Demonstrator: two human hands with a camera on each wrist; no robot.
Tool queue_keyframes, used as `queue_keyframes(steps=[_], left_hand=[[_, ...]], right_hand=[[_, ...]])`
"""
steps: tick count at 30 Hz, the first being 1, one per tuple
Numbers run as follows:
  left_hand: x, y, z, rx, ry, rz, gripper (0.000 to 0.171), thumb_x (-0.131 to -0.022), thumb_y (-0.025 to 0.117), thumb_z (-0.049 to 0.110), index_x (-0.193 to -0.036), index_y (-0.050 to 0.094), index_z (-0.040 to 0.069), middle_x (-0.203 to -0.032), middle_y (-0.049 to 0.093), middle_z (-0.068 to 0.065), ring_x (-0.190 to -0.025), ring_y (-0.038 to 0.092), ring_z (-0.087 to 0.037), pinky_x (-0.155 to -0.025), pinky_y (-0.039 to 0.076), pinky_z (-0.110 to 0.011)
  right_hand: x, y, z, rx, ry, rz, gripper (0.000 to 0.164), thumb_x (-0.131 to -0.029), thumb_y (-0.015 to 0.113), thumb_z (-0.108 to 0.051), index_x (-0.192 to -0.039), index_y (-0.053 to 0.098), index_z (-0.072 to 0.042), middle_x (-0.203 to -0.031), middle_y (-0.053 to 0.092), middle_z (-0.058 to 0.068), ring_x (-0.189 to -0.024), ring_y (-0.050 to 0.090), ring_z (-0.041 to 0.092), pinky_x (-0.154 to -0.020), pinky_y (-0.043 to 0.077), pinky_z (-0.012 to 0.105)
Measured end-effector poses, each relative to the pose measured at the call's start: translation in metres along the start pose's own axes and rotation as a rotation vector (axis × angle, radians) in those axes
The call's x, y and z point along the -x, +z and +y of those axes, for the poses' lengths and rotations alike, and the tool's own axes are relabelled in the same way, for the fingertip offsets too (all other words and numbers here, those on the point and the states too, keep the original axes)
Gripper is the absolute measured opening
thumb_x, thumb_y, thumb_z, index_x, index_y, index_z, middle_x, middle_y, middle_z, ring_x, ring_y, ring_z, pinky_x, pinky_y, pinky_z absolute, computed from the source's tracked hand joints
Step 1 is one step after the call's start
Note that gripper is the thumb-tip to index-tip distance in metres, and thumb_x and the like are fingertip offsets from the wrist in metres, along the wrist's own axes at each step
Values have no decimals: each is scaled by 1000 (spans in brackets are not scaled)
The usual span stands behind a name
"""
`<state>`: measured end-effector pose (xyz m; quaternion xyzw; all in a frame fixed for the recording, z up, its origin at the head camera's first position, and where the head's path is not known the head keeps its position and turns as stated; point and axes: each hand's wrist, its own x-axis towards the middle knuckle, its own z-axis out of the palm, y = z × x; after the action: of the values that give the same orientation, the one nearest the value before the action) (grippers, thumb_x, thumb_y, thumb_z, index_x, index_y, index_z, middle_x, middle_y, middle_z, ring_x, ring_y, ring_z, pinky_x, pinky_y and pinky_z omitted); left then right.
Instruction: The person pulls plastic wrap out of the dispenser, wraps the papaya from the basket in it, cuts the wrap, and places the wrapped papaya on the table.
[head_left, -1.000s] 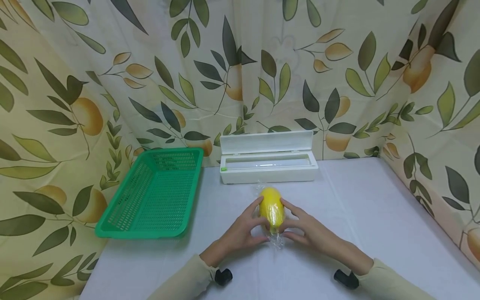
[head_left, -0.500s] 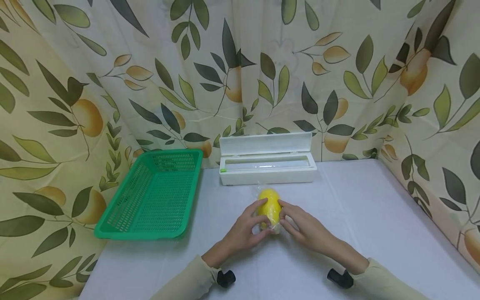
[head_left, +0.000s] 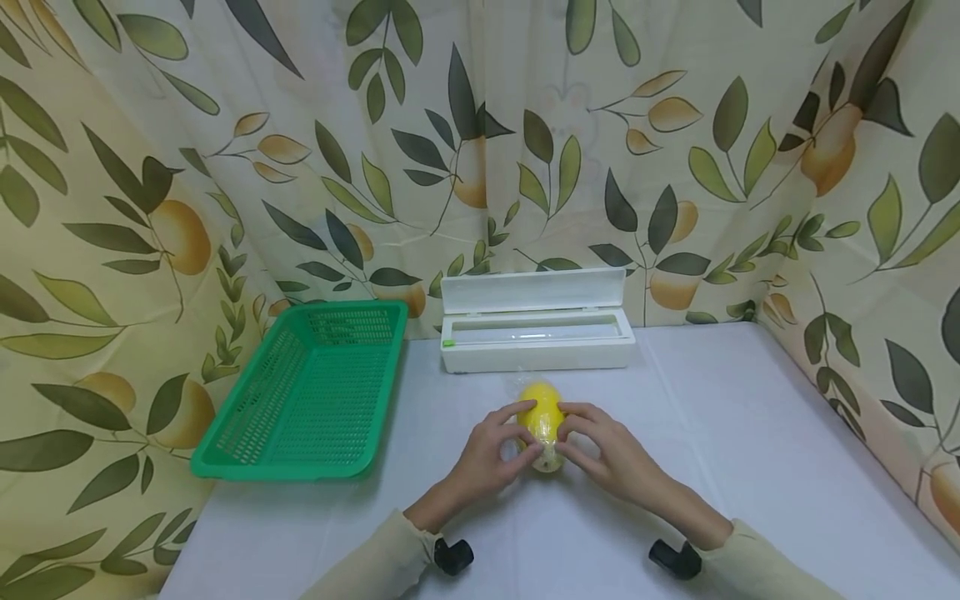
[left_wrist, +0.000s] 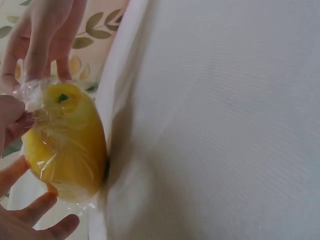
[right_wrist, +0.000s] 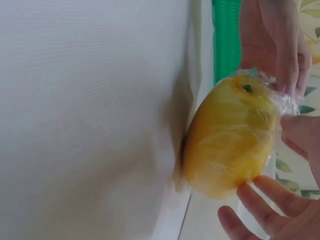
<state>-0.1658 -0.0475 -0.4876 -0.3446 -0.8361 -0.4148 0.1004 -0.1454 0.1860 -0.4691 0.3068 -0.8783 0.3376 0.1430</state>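
A smooth yellow oval fruit [head_left: 542,411] wrapped in clear cling film [right_wrist: 286,102] sits between my hands. Its near end shows a small dark green stem mark. My left hand [head_left: 483,457] holds it from the left, fingers along its side and thumb at the gathered film by the near end. From the opposite side my right hand [head_left: 617,457] holds it likewise, its thumb [right_wrist: 302,132] against the bunched film and other fingertips against the fruit. Loose film stands out beyond the fruit's far end.
Behind the fruit stands a long white box [head_left: 536,358] with its lid raised and a roll of film inside. A green perforated basket [head_left: 367,454] lies to the left on the white-covered table [head_left: 720,433]. Leaf-patterned curtains [head_left: 300,167] enclose the back and sides.
The film tail that stuck out toward me at the near end is now folded up against the fruit. Both thumbs have shifted onto that end, and the stem mark now shows.
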Motion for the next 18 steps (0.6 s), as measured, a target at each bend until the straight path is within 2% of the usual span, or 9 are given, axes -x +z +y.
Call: queue_keyframes(steps=[3, 6, 12, 18], left_hand=[[-3, 1, -3, 16, -10, 63, 16, -89, 78, 15, -77, 67, 15, -137, 65, -7, -131, 59, -25, -104, 50, -45], [-6, 3, -6, 28, -34, 92, 19, -87, 78, 15, -77, 61, 15, -134, 67, -6, -129, 60, -23, -104, 50, -43], [-6, 4, -4, 24, -36, 85, 19, -92, 74, 18, -94, 57, 10, -136, 66, -8, -132, 58, -26, -107, 48, -47], [-4, 5, -3, 11, -18, 71, 10, -96, 71, 18, -101, 64, 13, -140, 63, -9, -134, 56, -25, -109, 46, -47]], right_hand=[[-4, 4, 0, 38, -2, 41, 17, -89, 81, -13, -94, 67, -22, -127, 66, 12, -118, 64, 35, -93, 54, 56], [-8, 6, -1, 85, 21, 58, 17, -88, 81, -14, -94, 67, -22, -122, 67, 9, -115, 65, 31, -89, 57, 51], [-11, 8, -3, 82, 70, 51, 24, -86, 83, -9, -97, 65, -20, -122, 66, 10, -116, 63, 31, -92, 56, 51], [-10, 11, -3, 89, 53, 53, 26, -83, 84, -4, -98, 73, -22, -125, 63, 13, -112, 64, 33, -87, 58, 50]])
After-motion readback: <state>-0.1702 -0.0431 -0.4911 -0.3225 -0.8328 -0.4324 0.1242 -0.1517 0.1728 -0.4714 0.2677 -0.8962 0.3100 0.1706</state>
